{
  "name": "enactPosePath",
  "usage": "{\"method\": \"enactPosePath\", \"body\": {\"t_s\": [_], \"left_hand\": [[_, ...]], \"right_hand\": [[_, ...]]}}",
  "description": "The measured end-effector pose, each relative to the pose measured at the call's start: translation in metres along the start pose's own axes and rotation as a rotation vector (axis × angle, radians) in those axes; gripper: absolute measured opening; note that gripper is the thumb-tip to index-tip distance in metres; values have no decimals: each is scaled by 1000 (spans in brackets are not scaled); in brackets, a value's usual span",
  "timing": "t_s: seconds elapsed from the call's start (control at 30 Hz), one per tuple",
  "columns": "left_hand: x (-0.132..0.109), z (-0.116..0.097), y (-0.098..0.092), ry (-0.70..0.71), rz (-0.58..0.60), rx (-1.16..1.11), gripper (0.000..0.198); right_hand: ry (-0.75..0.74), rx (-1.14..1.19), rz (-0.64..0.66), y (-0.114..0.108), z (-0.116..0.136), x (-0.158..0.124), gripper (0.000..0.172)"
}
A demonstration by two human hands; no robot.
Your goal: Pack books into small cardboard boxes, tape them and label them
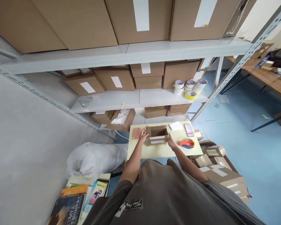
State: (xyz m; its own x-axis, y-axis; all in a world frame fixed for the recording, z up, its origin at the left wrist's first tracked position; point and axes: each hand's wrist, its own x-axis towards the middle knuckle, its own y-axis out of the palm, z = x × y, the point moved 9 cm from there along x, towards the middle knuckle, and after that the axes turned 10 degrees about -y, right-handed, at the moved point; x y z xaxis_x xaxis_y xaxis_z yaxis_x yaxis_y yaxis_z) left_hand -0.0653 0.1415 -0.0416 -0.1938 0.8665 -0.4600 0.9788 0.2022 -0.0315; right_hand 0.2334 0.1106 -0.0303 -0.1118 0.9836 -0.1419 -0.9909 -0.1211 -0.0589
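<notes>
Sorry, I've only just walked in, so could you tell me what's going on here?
A person is holding a small cardboard box on a pale table, with the left hand and right hand on opposite sides of it. A tape dispenser lies to the box's right, and a tan card to its left. Shelves of boxes stand ahead.

Tape rolls (190, 86) on steel shelf (107, 101) (cartons (115, 79) w/ labels beside)

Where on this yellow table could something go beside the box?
Bare tabletop runs along the near edge, before the cardboard box; a smaller patch lies below the brown card, by the left hand. Crowded: the far right, with white paper, a pink packet and an orange tape dispenser.
</notes>
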Motion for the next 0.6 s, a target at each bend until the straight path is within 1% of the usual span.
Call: {"method": "enactPosePath", "body": {"t_s": [0.07, 0.13, 0.23, 0.3, 0.37, 0.47, 0.53, 0.6], "left_hand": [[-2, 5, -6, -24, 7, 19, 90], [-2, 8, -7, -45, 19, 42, 90], [-3, 8, -1, -61, 31, 57, 88], [-5, 3, 4, -40, 22, 51, 87], [-9, -5, 7, 13, 9, 55, 85], [-18, -24, 8, 162, 0, 92, 79], [-24, -35, 7, 253, -3, 120, 67], [-26, -38, 7, 279, 3, 141, 50]], "right_hand": [[36, -9, -68, -5, -8, 1, 90], [22, -25, -110, -10, -10, 0, 93], [-24, -76, -103, -11, -6, -3, 89], [-36, -107, -91, -12, -3, -4, 83], [-32, -104, -83, -14, -2, -3, 79], [-15, -51, -56, -14, -2, -2, 76], [-13, -32, -49, -13, -3, -2, 76], [-16, -30, -58, -13, -4, -2, 76]]}}
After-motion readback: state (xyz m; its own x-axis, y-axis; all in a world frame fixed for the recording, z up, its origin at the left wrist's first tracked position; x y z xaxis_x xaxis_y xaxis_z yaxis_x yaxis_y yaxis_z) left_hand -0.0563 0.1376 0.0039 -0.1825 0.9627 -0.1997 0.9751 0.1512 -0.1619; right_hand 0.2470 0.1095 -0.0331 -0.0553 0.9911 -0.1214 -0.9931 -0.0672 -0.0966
